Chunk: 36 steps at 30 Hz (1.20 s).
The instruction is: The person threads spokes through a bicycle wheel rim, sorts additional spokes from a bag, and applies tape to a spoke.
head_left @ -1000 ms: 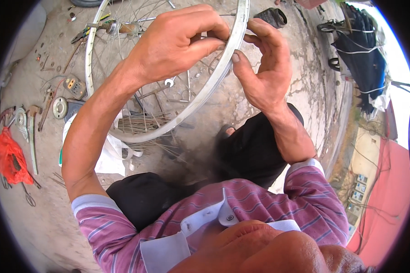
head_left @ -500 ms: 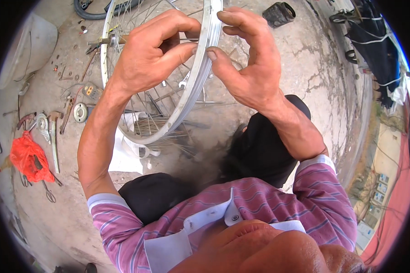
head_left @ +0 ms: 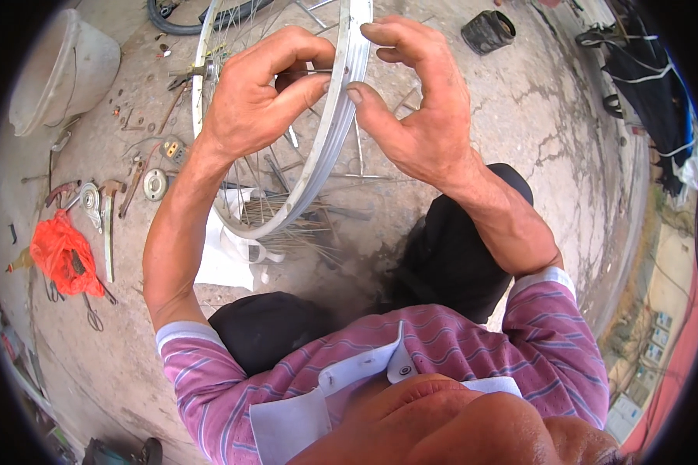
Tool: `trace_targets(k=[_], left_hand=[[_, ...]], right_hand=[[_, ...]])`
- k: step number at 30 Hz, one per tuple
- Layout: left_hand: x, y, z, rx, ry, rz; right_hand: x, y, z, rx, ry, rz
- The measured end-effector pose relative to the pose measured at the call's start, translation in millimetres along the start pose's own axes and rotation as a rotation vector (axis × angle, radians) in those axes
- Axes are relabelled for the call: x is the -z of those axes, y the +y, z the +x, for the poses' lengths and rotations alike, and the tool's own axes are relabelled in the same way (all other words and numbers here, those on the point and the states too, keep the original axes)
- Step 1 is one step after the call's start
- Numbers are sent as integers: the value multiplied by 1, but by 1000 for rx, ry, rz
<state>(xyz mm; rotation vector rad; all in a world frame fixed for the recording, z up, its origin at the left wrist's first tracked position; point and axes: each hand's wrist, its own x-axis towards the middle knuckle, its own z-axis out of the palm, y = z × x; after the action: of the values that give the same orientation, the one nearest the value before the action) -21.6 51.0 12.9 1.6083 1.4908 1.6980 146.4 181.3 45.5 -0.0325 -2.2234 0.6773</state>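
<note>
A bare spoked wheel rim (head_left: 323, 155), silver and bicycle-sized, stands upright before me, running out past the top edge. On its inner side my left hand (head_left: 244, 101) is closed, thumb and forefinger pinching a thin spoke (head_left: 315, 72) where it meets the rim. My right hand (head_left: 434, 108) is at the rim's outer face. Its thumb touches or nearly touches the metal, and its curved fingers sit higher up, apart from the thumb, with nothing visible between them. The hub axle (head_left: 188, 71) juts out left of my left hand.
Loose spokes (head_left: 306, 236) and a white bag (head_left: 223, 260) lie under the wheel. Leftward are a hammer (head_left: 110, 225), a red plastic bag (head_left: 62, 252), a round metal part (head_left: 155, 184) and a pale tub (head_left: 74, 70). A black can (head_left: 488, 32) and a tire (head_left: 171, 25) lie farther off.
The view has swung a little, so the ground and tools sit further right. Both hands keep nearly the same pose at the rim, the left fingers still pinching the spoke.
</note>
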Motion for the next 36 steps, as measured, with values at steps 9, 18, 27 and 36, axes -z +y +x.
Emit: trace_targets(k=[9,18,27,36], left_hand=[[7,-4,1,-177,-7,154],[4,-2,0,-162,21,176],[-1,5,-1,-122,23,176],[8,0,-2,-128,1,157]], right_hand=[[-3,-4,4,-5,5,-17],[-5,-4,4,23,19,-5],[-3,-2,2,25,18,3],[-5,-3,3,20,17,2]])
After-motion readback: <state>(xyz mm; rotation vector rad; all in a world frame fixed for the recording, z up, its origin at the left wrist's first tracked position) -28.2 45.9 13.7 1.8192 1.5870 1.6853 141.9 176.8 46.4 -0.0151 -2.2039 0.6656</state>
